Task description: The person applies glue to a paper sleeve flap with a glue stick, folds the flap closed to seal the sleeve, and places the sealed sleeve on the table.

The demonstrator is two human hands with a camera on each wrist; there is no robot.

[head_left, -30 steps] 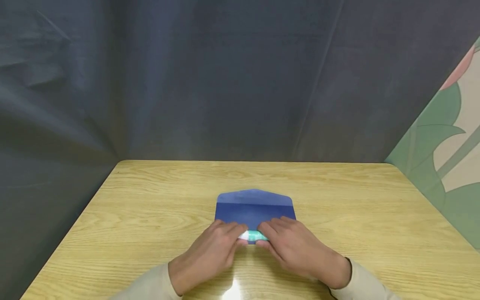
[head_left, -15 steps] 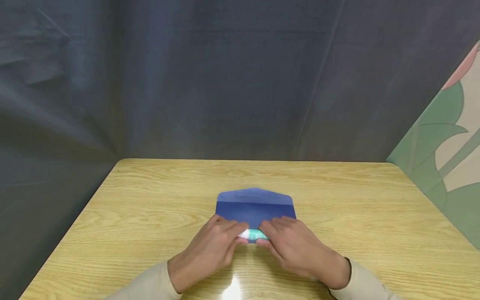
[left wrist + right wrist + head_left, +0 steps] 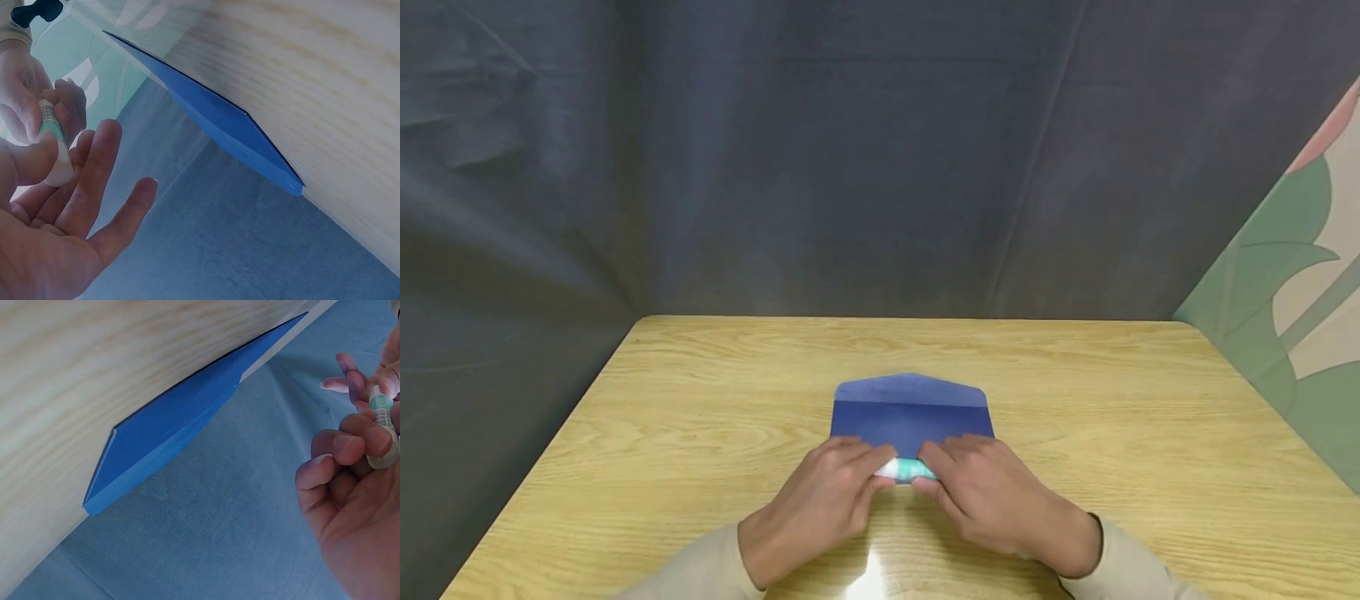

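Low in the centre of the head view, both hands hold a white and teal glue stick (image 3: 907, 469) level between them. My left hand (image 3: 827, 487) pinches its white cap between thumb and fingers; in the left wrist view the ring and little fingers stretch away from it. The fingers of my right hand (image 3: 988, 487) curl round the other end, whose barcode label (image 3: 382, 417) shows in the right wrist view. Just beyond lies a blue envelope (image 3: 912, 425) with its lighter flap (image 3: 910, 390) unfolded toward the far side. The hands hide part of its near half in the head view.
A light wood-grain table (image 3: 715, 392) carries the envelope. Dark sheeting (image 3: 865, 167) hangs behind the table and along its left side. At the right is a panel with a green leaf print (image 3: 1262, 308).
Both hands keep their hold on the glue stick and barely move. The whole head view shifts very slightly.
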